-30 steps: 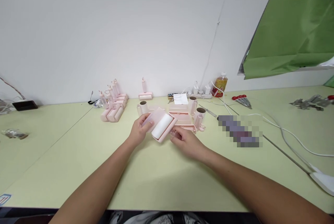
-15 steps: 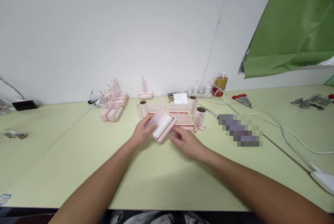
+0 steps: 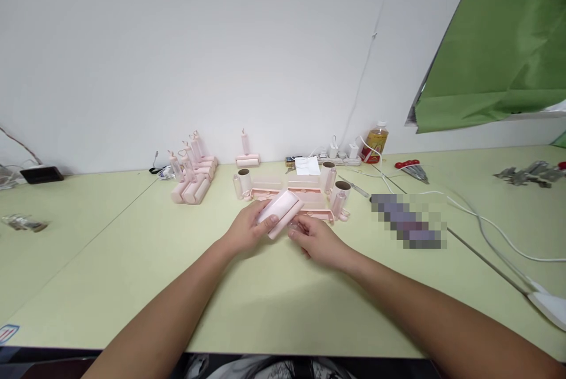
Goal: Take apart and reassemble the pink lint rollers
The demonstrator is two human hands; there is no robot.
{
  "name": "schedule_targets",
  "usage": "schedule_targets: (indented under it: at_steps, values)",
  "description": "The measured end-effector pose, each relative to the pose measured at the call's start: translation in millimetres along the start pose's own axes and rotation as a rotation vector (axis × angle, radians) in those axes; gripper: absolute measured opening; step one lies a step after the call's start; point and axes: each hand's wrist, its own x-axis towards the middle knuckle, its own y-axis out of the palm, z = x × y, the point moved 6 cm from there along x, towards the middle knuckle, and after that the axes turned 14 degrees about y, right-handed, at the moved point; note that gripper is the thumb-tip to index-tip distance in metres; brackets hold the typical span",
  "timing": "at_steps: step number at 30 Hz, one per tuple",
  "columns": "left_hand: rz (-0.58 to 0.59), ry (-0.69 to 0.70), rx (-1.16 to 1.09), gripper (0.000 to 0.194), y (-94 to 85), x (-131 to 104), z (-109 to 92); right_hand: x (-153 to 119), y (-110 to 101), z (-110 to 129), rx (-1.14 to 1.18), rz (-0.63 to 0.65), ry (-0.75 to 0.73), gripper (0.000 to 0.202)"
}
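Midway between the front and back edges of the worktop (image 3: pixel 265 302), a pale pink roller case (image 3: pixel 279 213) is held tilted above the surface, its cover lowered so that only a narrow seam shows. The left hand (image 3: pixel 248 227) grasps it from the left, thumb laid across the cover and fingers mostly hidden behind. The right hand (image 3: pixel 316 241) has its fingers bent round a translucent handle (image 3: pixel 293 225) at the case's right side, most of it hidden. Just beyond the hands, toward the back edge, lie open pink cases (image 3: pixel 305 188), with upright paper rolls (image 3: pixel 328 174) beside them. Nearer the back edge, left of these, stands a cluster of pink rollers (image 3: pixel 191 175), handles upward; a single roller (image 3: pixel 247 160) stands apart, close to that edge. Farther right along it are a white sheet (image 3: pixel 307 165), a power strip (image 3: pixel 347 161) and a bottle (image 3: pixel 375 142). Red-handled pliers (image 3: pixel 412 170) lie right of the bottle, nearer the front edge.
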Motion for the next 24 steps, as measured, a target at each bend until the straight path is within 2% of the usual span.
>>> schedule_targets:
  at_steps: [3,6,8,12,15,17,20,24]
  values:
    - [-0.005,0.054,0.152,0.055,-5.1,-0.5,-5.1,4.7,2.2,-7.6,0.201,0.049,0.103,0.021]
    - [0.013,0.166,0.262,0.079,-2.0,-0.7,-13.5,5.9,2.8,-7.3,0.357,0.085,0.160,0.027]
    - [-0.011,0.224,0.334,0.086,-0.1,-1.0,-16.0,4.1,4.1,-3.7,0.439,0.139,0.181,0.031]
    - [-0.073,0.255,0.402,0.069,-1.3,-1.2,-13.3,-3.5,8.6,6.9,0.541,0.289,0.170,0.037]
    - [-0.145,0.167,0.320,0.055,-7.8,-1.4,-6.4,-7.4,7.3,13.1,0.595,0.316,0.114,0.045]
    - [-0.212,0.065,0.175,0.052,-11.1,-2.1,0.5,-8.3,5.3,15.4,0.617,0.304,0.072,0.048]
    - [-0.284,-0.059,-0.079,0.050,-9.6,-2.5,9.2,-7.8,1.3,15.8,0.632,0.259,0.020,0.044]
    - [-0.338,-0.167,-0.244,0.046,-7.0,-2.2,15.0,-5.4,-3.3,12.5,0.575,0.168,0.003,0.037]
